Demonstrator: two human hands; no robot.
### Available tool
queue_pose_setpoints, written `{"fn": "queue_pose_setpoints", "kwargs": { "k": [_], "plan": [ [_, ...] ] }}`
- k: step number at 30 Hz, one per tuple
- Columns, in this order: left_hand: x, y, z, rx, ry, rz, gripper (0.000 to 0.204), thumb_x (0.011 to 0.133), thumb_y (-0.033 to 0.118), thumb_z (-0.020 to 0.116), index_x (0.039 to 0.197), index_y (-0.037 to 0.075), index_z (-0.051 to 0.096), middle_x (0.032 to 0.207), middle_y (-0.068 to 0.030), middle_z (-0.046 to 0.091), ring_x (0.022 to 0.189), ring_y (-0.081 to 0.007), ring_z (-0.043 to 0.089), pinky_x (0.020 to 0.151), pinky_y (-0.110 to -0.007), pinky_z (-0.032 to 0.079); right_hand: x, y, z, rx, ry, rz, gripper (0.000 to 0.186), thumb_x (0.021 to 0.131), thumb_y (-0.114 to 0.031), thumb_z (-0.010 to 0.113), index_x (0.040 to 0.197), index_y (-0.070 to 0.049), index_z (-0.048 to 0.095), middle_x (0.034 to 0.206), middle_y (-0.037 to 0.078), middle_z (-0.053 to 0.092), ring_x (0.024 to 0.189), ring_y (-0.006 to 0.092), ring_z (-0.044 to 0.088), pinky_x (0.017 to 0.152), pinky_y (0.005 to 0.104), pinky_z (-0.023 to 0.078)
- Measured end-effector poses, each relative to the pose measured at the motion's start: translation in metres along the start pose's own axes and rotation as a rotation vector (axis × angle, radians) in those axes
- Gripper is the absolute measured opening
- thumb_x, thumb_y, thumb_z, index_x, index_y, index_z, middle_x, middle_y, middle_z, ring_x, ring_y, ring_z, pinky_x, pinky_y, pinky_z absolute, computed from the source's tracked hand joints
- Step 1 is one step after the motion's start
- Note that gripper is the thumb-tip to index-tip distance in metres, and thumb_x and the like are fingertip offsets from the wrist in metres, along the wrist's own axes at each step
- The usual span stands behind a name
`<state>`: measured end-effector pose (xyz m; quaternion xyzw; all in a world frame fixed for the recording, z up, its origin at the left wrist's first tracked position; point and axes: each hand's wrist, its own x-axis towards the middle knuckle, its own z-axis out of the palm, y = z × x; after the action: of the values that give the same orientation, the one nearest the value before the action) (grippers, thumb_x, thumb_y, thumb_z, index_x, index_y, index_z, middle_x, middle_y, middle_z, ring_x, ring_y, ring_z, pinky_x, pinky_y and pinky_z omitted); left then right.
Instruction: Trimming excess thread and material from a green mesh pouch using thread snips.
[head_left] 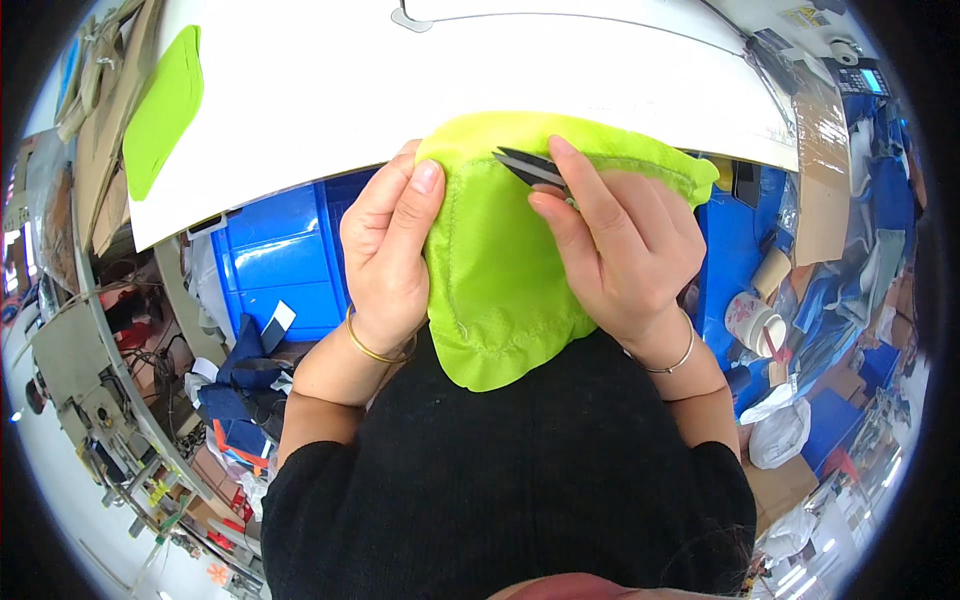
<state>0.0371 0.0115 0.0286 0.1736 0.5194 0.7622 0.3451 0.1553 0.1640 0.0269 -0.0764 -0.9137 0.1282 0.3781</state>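
A lime-green stitched fabric piece hangs in front of my body, a seam running along inside its curved edges. My left hand pinches its left edge, thumb on top. My right hand lies over its right side and holds small dark thread snips, with the blades pointing up and left across the fabric near the upper seam. The snips' handle is mostly hidden by the fingers. Whether the right hand also grips the fabric, I cannot tell.
Ahead is a white tabletop with flat lime-green pieces at its left. Blue bins sit below its edge. To the right stand a paper cup and cardboard; machinery is at the left.
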Motion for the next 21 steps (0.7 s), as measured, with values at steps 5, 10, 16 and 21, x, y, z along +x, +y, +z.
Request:
{"fn": "queue_pose_setpoints", "kwargs": {
  "k": [5, 10, 16, 21],
  "plan": [
    [0.0013, 0.0016, -0.0014, 0.023, 0.021, 0.043, 0.032, 0.106, 0.016, 0.048, 0.127, -0.005, 0.060, 0.111, -0.0052, 0.066, 0.096, -0.0077, 0.059, 0.084, -0.021, 0.047, 0.0001, -0.0023, -0.0031, 0.006, -0.036, -0.005, 0.041, 0.077, -0.016, 0.081, 0.116, -0.006, 0.073, 0.071, 0.003, 0.061, 0.058, 0.0177, 0.055, 0.053, 0.0296, 0.041],
    [0.0007, 0.0011, -0.0028, 0.044, 0.005, 0.058, 0.031, 0.106, 0.015, 0.047, 0.125, -0.006, 0.060, 0.111, -0.0048, 0.064, 0.097, -0.0078, 0.058, 0.085, -0.022, 0.046, -0.0007, -0.0025, -0.0028, -0.013, -0.039, -0.011, 0.041, 0.078, -0.017, 0.081, 0.116, -0.007, 0.073, 0.073, 0.002, 0.062, 0.058, 0.0173, 0.055, 0.053, 0.0293, 0.040],
    [0.0005, 0.0001, -0.0048, 0.081, -0.033, 0.089, 0.030, 0.106, 0.015, 0.046, 0.124, -0.006, 0.060, 0.112, -0.0042, 0.062, 0.098, -0.0082, 0.056, 0.087, -0.022, 0.045, 0.0003, -0.0042, -0.0057, -0.039, -0.057, -0.014, 0.041, 0.078, -0.017, 0.081, 0.116, -0.007, 0.073, 0.074, 0.002, 0.064, 0.058, 0.0165, 0.055, 0.053, 0.0290, 0.041],
    [-0.0017, -0.0010, -0.0017, 0.005, -0.003, 0.048, 0.032, 0.106, 0.015, 0.046, 0.127, -0.005, 0.059, 0.112, -0.0059, 0.064, 0.098, -0.0086, 0.059, 0.086, -0.022, 0.047, 0.0000, -0.0037, -0.0044, -0.049, -0.065, -0.024, 0.040, 0.078, -0.016, 0.081, 0.116, -0.007, 0.073, 0.074, 0.002, 0.064, 0.058, 0.0164, 0.055, 0.054, 0.0288, 0.041]
  ]
}}
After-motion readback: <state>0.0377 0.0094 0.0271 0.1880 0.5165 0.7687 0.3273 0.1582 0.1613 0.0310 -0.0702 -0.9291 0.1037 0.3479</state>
